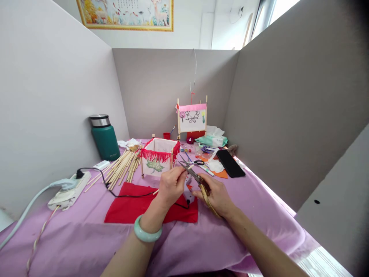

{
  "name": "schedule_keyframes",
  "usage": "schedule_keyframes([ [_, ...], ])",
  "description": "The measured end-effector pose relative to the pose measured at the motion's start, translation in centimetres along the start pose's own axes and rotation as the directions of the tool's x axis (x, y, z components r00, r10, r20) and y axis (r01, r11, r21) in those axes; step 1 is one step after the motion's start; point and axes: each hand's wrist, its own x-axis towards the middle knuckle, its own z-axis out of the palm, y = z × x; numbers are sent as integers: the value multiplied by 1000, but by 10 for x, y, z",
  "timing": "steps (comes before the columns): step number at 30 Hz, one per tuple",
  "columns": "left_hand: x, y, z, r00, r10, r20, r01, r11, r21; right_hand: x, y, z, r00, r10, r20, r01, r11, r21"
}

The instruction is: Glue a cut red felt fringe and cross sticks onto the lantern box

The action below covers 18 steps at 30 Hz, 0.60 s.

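Head view: the left hand (173, 185) pinches one thin pale wooden stick (156, 191); the right hand's (215, 194) grip wraps one pair of gold-handled metal scissors (197, 177), blades parted at the stick, above the purple-covered desk (256, 204), near two white-panelled wooden frames (153, 167).

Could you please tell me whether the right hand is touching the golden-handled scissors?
Touching. The head view shows the right hand gripping the golden-handled scissors at the handle end, thumb and fingers around it.

The left hand (173, 185) partly hides a stick (156, 192).
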Motion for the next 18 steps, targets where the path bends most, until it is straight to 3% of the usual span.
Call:
schedule_keyframes([
  [18,-2,-2,2,998,25,55,-27,999,40,1,1,2,1000,1,12,-1,999,36],
])
